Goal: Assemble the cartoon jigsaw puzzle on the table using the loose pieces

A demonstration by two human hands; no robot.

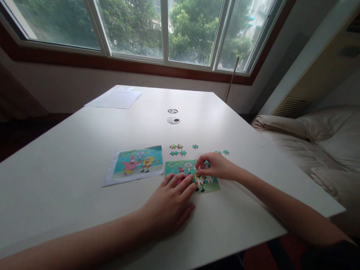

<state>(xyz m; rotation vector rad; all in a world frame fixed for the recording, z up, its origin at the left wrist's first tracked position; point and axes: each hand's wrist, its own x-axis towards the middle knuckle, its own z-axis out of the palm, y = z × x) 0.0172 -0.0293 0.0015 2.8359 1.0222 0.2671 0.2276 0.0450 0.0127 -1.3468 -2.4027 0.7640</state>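
A small cartoon jigsaw puzzle (179,167) lies partly assembled on the white table (79,155). My left hand (169,203) rests flat on the table with its fingers stretched onto the puzzle's near edge. My right hand (216,166) is over the puzzle's right part, fingers pinched on a puzzle piece (200,172). Several loose pieces (178,149) lie just beyond the puzzle. A printed reference picture (136,164) of the same cartoon lies to the left of the puzzle.
A sheet of paper (116,98) lies at the table's far left. Two round cable ports (173,120) sit mid-table. A cream sofa (330,148) stands right of the table. Windows (136,23) run along the far wall, with a thin stick (230,79) leaning there.
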